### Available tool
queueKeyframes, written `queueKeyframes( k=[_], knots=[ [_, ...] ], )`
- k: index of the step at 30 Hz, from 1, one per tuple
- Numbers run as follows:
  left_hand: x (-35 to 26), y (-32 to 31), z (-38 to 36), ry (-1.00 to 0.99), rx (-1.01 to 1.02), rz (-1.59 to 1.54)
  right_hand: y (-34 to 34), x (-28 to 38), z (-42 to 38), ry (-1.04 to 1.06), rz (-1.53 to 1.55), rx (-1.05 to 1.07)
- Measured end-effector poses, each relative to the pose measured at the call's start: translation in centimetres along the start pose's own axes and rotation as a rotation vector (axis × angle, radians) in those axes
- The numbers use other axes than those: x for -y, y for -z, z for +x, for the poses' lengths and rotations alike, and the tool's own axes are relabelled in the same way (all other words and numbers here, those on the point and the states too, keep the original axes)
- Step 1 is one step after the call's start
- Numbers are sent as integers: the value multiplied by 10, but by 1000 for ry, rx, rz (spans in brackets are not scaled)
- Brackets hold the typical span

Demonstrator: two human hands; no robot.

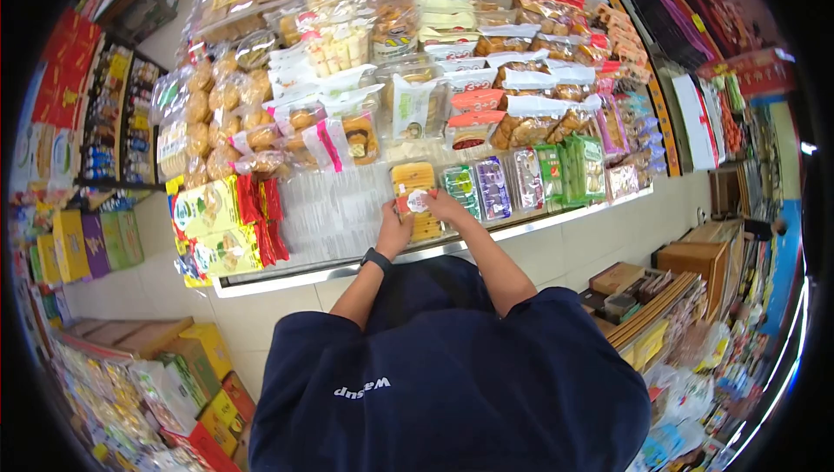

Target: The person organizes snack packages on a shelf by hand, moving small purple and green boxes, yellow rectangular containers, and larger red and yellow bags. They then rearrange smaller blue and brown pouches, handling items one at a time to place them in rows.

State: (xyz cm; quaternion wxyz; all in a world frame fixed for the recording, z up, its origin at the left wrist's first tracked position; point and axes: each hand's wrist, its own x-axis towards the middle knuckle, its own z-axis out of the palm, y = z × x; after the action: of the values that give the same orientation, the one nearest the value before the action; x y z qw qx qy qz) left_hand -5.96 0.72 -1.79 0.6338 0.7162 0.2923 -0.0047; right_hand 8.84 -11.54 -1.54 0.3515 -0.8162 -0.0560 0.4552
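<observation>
A clear pack of yellow, finger-shaped pastries with a red and white label stands near the front edge of the display table. My left hand, with a dark watch on its wrist, grips the pack's left side. On the opposite side, my right hand is closed on its right edge near the label. Just right of the pack are a green-labelled pack and a purple pack. To its left lies a stretch of clear plastic trays or packaging; what they contain cannot be made out.
Bagged breads and round buns are piled farther back. Yellow and red snack bags lie at the front left corner. A metal edge borders the table. Shelves and boxes stand to the right.
</observation>
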Motion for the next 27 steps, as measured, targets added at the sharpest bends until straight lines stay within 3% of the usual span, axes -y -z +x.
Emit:
queueKeyframes(
  k=[6, 12, 18, 19, 20, 24, 27],
  knots=[
    [-20, 0, -11, -49, -95, -57, -4, 16, -12, -55, 74, -44],
    [-19, -12, -17, -45, -194, -32, -10, 27, -40, 183, 37, -223],
    [-26, -3, -25, -68, -201, -60, -8, 38, -56, 488, -259, -347],
    [-35, 7, -29, -96, -212, -49, -6, 41, -60, 484, -279, -318],
    [-43, 24, -35, -27, -82, -21, -3, 44, -64, 481, -296, -293],
    [-30, 58, -59, -172, -126, 107, 5, 37, -88, 529, -448, -354],
    [-49, 122, -88, -120, -79, 57, 10, 20, -103, 495, -438, -388]
  ],
)
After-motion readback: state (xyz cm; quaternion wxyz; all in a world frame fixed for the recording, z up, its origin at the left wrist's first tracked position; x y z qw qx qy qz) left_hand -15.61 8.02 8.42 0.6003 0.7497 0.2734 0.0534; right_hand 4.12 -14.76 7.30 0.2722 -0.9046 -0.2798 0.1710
